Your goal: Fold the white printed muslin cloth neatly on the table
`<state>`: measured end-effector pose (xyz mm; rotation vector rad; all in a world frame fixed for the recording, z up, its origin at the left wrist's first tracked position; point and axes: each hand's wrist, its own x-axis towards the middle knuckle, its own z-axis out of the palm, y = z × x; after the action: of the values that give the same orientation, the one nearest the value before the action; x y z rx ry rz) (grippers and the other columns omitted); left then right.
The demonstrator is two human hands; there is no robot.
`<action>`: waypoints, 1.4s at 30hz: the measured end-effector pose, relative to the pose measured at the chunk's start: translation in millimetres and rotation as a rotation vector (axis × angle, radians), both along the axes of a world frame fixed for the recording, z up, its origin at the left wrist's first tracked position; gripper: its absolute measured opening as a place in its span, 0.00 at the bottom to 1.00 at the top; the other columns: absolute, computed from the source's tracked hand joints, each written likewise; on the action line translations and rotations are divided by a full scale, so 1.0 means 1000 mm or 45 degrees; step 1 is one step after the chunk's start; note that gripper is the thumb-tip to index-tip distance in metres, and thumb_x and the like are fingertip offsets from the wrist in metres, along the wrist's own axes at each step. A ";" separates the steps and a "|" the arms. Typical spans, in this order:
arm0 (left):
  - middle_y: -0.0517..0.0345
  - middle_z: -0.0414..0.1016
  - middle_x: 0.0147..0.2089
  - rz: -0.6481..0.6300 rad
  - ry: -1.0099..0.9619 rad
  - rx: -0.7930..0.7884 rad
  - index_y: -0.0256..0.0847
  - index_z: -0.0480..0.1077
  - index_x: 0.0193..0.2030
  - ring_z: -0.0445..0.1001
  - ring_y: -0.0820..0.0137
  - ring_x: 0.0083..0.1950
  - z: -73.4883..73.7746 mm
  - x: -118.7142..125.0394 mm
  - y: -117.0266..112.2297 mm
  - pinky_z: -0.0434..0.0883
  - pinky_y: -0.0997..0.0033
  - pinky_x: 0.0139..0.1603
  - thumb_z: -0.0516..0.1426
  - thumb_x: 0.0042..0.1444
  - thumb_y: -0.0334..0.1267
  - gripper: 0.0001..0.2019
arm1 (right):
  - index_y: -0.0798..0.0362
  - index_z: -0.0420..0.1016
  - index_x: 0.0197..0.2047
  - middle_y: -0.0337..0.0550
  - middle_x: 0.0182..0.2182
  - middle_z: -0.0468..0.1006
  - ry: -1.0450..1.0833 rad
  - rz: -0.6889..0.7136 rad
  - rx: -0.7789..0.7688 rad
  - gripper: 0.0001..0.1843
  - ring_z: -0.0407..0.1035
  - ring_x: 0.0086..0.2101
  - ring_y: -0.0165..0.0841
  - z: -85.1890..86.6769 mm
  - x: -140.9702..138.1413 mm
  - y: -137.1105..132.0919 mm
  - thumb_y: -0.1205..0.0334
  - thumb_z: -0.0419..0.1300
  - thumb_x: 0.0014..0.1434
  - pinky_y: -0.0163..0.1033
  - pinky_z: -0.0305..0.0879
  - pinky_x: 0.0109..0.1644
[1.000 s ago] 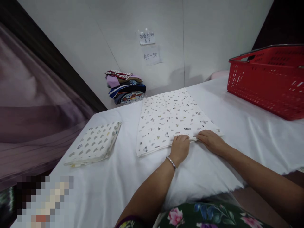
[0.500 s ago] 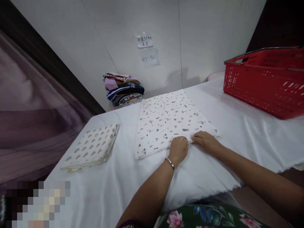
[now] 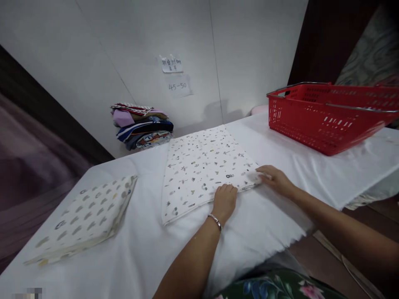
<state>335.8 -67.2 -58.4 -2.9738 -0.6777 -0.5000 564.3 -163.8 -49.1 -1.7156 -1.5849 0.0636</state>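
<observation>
Cloth is laid flat on the table, between basket and smaller folded cloth. Left hand is set palm-down on its near edge, fingers bent; grip can't be told. Near-right corner is pinched by right hand, slightly blurred, forearm angled in from right.

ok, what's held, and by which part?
Right hand pinches the folded white printed cloth by its near right corner; left hand lies on its near edge, grip unclear.
</observation>
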 end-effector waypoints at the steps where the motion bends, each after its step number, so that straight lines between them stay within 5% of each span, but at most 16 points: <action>1: 0.57 0.70 0.38 -0.004 -0.005 0.000 0.41 0.66 0.36 0.65 0.67 0.41 0.000 0.000 0.000 0.61 0.65 0.41 0.51 0.58 0.30 0.04 | 0.53 0.73 0.42 0.46 0.41 0.75 0.096 -0.133 -0.055 0.13 0.68 0.40 0.36 0.002 0.012 -0.005 0.58 0.53 0.59 0.38 0.64 0.43; 4: 0.57 0.70 0.38 -0.007 -0.018 -0.008 0.40 0.66 0.36 0.65 0.67 0.41 0.001 0.000 -0.001 0.61 0.66 0.40 0.51 0.58 0.29 0.05 | 0.55 0.73 0.33 0.41 0.26 0.74 0.340 -0.432 -0.433 0.11 0.67 0.27 0.31 0.009 0.035 -0.013 0.58 0.54 0.57 0.33 0.62 0.30; 9: 0.57 0.70 0.38 -0.011 -0.035 -0.024 0.40 0.66 0.35 0.65 0.67 0.41 0.001 -0.001 -0.001 0.61 0.66 0.40 0.51 0.58 0.29 0.05 | 0.55 0.65 0.23 0.37 0.16 0.66 0.568 -0.452 -0.902 0.17 0.60 0.18 0.25 0.021 0.036 -0.006 0.55 0.52 0.59 0.30 0.55 0.22; 22: 0.55 0.70 0.37 -0.025 -0.070 -0.045 0.41 0.67 0.35 0.65 0.66 0.41 0.000 -0.001 0.000 0.62 0.65 0.39 0.51 0.57 0.28 0.06 | 0.55 0.60 0.16 0.35 0.12 0.61 0.442 -0.449 -1.203 0.21 0.54 0.14 0.23 0.035 0.027 0.019 0.56 0.61 0.53 0.31 0.52 0.19; 30: 0.56 0.70 0.38 -0.019 -0.042 -0.069 0.40 0.67 0.36 0.65 0.66 0.42 0.002 -0.002 0.000 0.62 0.65 0.41 0.51 0.57 0.28 0.06 | 0.55 0.60 0.17 0.35 0.11 0.58 0.364 -0.523 -1.177 0.19 0.52 0.14 0.23 0.038 0.028 0.025 0.57 0.62 0.50 0.31 0.49 0.19; 36: 0.55 0.70 0.38 -0.018 -0.030 -0.094 0.40 0.67 0.37 0.65 0.65 0.43 0.004 -0.002 0.000 0.63 0.65 0.41 0.50 0.57 0.28 0.07 | 0.55 0.63 0.19 0.37 0.14 0.62 0.523 -0.471 -1.147 0.20 0.54 0.16 0.22 0.047 0.037 0.027 0.51 0.63 0.50 0.29 0.49 0.17; 42: 0.54 0.70 0.39 -0.019 -0.021 -0.105 0.41 0.68 0.38 0.65 0.66 0.44 0.004 -0.002 0.000 0.63 0.64 0.42 0.50 0.57 0.28 0.07 | 0.56 0.64 0.21 0.37 0.14 0.63 0.703 -0.469 -1.227 0.21 0.56 0.16 0.22 0.034 0.033 0.026 0.49 0.65 0.48 0.28 0.53 0.17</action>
<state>333.4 -67.4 -54.4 -3.0568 -0.6952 -0.5107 597.4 -138.3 -14.9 -2.3750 -0.8153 1.1620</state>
